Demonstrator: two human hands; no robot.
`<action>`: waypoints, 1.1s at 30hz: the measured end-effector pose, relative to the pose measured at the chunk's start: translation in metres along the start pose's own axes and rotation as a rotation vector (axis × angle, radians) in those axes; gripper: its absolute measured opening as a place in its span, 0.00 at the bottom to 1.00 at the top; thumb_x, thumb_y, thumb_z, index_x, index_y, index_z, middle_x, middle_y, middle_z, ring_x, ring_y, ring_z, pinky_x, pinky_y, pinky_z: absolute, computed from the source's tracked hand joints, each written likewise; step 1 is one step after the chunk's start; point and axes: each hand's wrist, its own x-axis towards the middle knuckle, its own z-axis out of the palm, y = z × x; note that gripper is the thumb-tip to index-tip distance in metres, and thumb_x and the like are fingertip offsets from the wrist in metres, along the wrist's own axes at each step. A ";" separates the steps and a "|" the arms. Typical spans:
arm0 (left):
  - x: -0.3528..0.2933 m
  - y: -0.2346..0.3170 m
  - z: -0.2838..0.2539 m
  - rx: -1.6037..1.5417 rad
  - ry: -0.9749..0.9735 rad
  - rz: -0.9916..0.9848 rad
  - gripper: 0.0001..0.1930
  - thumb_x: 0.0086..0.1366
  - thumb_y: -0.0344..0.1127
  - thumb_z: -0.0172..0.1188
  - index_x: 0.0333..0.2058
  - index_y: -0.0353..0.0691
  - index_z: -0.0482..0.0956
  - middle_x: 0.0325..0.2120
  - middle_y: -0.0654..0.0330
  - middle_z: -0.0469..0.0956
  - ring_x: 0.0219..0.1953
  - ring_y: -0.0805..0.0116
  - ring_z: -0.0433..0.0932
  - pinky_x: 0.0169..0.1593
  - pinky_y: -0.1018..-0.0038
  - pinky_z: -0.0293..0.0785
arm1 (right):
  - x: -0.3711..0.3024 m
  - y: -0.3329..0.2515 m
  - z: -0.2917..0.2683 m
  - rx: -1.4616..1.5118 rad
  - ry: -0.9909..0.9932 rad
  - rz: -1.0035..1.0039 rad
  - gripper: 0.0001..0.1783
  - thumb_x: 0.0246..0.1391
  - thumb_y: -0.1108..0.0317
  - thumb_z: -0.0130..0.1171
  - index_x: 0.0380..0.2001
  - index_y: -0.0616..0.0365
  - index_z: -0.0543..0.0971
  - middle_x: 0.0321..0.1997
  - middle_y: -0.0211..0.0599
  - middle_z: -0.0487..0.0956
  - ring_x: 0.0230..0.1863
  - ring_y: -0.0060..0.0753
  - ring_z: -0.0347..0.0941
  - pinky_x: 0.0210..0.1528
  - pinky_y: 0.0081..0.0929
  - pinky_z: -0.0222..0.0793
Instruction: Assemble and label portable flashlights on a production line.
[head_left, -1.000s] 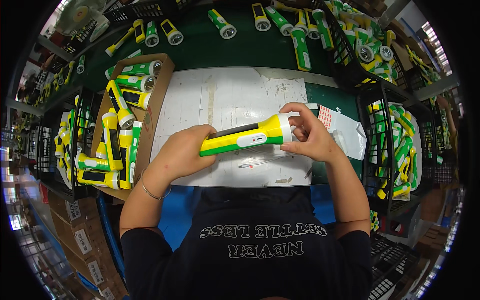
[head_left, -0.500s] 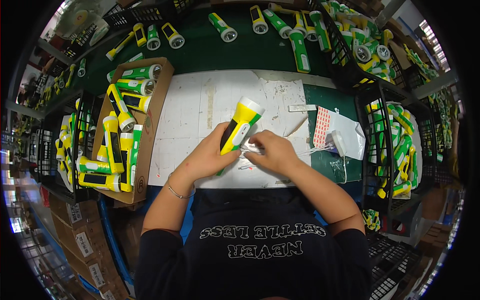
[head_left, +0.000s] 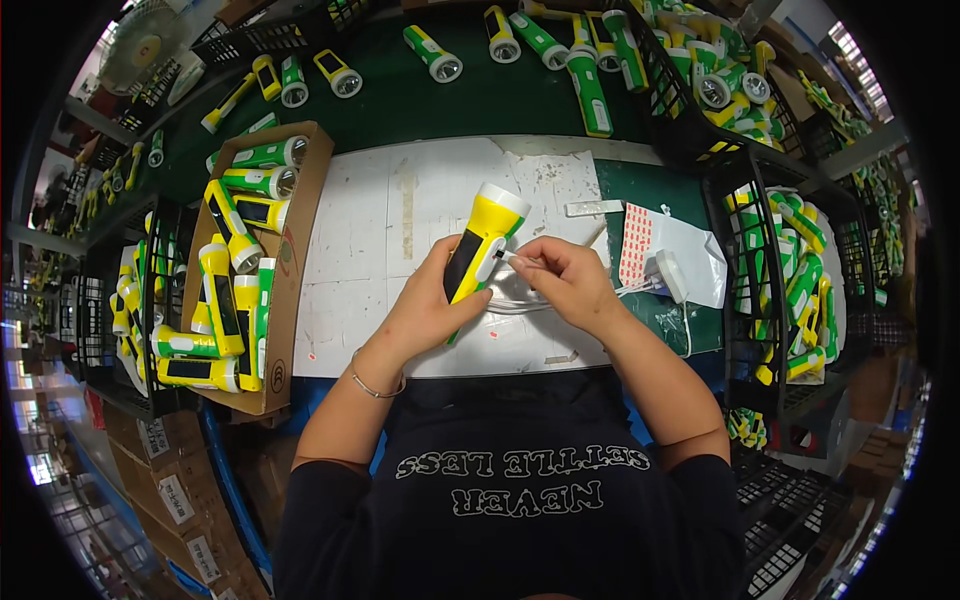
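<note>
My left hand (head_left: 425, 305) is wrapped round the body of a yellow and green flashlight (head_left: 490, 222), whose white head points up and slightly right. A dark panel runs along its left face, and a white strip sits on the side toward my right hand. My right hand (head_left: 575, 288) pinches the small plug end of a thin white cable (head_left: 520, 307) against that white strip. Whether the plug is seated inside or only touching, I cannot tell. The cable loops over the white work surface (head_left: 365, 240) below and runs right to a white power adapter (head_left: 671, 278).
At the left, a cardboard box (head_left: 292, 285) holds several flashlights beside a black crate (head_left: 150, 400). Black crates (head_left: 745, 160) full of flashlights stand at the right. More flashlights (head_left: 433, 54) lie across the green far bench. A sheet with red marks (head_left: 637, 245) lies near the adapter.
My right hand has risen from the cable on the table to the flashlight's side, bringing the plug end with it. My left hand still holds the flashlight. The view has shifted slightly.
</note>
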 end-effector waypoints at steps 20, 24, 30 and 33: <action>0.005 0.010 0.019 0.508 0.152 0.090 0.33 0.50 0.32 0.62 0.54 0.34 0.59 0.40 0.47 0.68 0.41 0.50 0.71 0.44 0.65 0.70 | 0.007 0.011 -0.005 0.155 0.027 0.151 0.11 0.52 0.64 0.58 0.23 0.61 0.73 0.18 0.21 0.69 0.21 0.10 0.59 0.22 0.14 0.55; 0.008 0.005 0.016 0.453 0.161 0.135 0.31 0.50 0.32 0.63 0.53 0.35 0.61 0.39 0.48 0.68 0.41 0.51 0.71 0.44 0.67 0.70 | 0.001 0.007 -0.007 0.071 0.014 0.077 0.11 0.53 0.64 0.57 0.23 0.61 0.74 0.18 0.22 0.70 0.21 0.11 0.60 0.22 0.14 0.55; 0.025 -0.010 0.008 0.008 0.242 -0.051 0.23 0.53 0.34 0.62 0.45 0.33 0.65 0.35 0.54 0.71 0.36 0.67 0.72 0.42 0.74 0.69 | -0.016 -0.006 -0.022 -0.476 0.008 -0.046 0.12 0.50 0.61 0.59 0.29 0.60 0.75 0.25 0.29 0.76 0.26 0.24 0.72 0.28 0.21 0.65; 0.033 0.009 0.014 -0.330 0.187 -0.058 0.20 0.58 0.33 0.59 0.45 0.35 0.64 0.34 0.60 0.71 0.37 0.74 0.70 0.42 0.77 0.68 | -0.022 -0.014 -0.014 -0.618 0.139 -0.169 0.21 0.46 0.55 0.60 0.41 0.55 0.73 0.40 0.41 0.77 0.38 0.44 0.75 0.39 0.31 0.71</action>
